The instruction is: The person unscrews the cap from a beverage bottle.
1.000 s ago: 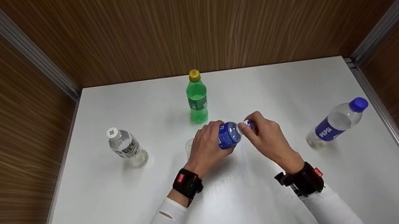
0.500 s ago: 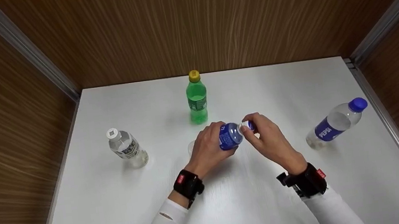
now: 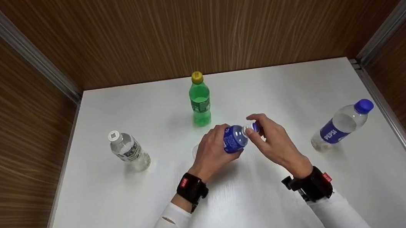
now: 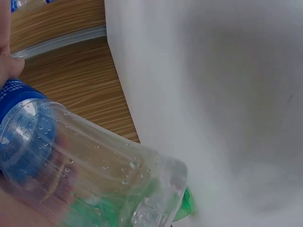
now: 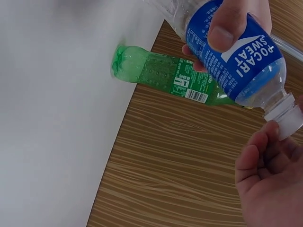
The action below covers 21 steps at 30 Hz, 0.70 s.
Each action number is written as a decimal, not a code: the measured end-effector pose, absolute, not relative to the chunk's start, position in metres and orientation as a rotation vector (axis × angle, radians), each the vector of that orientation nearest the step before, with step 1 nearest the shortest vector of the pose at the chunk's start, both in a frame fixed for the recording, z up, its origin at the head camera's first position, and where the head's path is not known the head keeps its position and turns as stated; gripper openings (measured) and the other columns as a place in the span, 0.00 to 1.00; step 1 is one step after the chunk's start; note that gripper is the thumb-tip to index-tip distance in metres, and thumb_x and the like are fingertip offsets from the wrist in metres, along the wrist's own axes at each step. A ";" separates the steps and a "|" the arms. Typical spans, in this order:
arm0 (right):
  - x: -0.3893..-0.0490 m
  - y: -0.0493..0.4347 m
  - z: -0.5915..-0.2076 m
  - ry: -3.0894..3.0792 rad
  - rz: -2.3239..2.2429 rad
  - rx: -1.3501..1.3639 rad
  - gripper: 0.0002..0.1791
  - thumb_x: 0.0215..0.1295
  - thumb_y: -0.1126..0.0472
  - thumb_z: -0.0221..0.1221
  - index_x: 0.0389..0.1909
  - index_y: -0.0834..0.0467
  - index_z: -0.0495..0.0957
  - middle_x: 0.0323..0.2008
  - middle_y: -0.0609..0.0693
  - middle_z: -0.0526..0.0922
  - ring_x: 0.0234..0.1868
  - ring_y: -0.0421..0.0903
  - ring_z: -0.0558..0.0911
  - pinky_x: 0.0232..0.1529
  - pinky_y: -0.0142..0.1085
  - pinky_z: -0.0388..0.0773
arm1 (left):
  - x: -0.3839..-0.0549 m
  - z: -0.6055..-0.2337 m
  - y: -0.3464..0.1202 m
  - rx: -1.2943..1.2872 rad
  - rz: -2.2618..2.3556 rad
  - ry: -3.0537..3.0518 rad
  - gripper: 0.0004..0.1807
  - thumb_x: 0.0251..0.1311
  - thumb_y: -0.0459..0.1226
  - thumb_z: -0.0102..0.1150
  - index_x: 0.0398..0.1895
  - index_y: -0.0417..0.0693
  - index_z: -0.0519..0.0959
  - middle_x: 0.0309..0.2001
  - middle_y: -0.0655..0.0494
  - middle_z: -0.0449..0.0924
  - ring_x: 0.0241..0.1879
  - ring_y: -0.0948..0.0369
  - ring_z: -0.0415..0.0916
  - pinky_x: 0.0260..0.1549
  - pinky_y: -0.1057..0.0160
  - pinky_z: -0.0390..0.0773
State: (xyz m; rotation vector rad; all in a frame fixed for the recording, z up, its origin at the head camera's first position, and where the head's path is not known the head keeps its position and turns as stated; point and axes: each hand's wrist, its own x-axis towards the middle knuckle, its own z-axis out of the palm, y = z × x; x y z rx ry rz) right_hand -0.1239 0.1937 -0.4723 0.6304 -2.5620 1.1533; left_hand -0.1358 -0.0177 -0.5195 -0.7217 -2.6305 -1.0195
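Observation:
My left hand (image 3: pixel 213 149) grips a clear Pocari Sweat bottle (image 3: pixel 234 139) around its blue label, holding it tilted over the table with its neck to the right. Droplets cling inside its clear lower part in the left wrist view. At the neck, my right hand (image 3: pixel 278 145) has curled fingers and thumb at the white bottle cap (image 5: pixel 289 122), the index finger raised a little from it in the head view. The cap sits on the neck. Behind the hands stands a green bottle (image 3: pixel 200 100) with a yellow cap.
On the white table (image 3: pixel 155 100), a clear bottle with a white cap (image 3: pixel 130 152) stands at left. A Pepsi bottle (image 3: pixel 335 130) with a blue cap stands at right. Wood-grain panels (image 3: pixel 200 25) enclose the back and sides.
My right fingers have shifted around the cap, and the index finger has lifted, showing more of the cap. The bottle has moved slightly right in my left hand.

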 end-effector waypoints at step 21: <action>-0.127 0.190 -0.476 -2.615 1.159 0.415 0.12 0.73 0.55 0.63 0.42 0.61 0.80 0.20 0.41 0.71 0.20 0.39 0.68 0.22 0.33 0.63 | -0.140 -0.522 -0.023 -0.740 -0.615 -2.677 0.41 0.49 0.52 0.80 0.62 0.43 0.72 0.54 0.49 0.80 0.52 0.54 0.80 0.53 0.54 0.79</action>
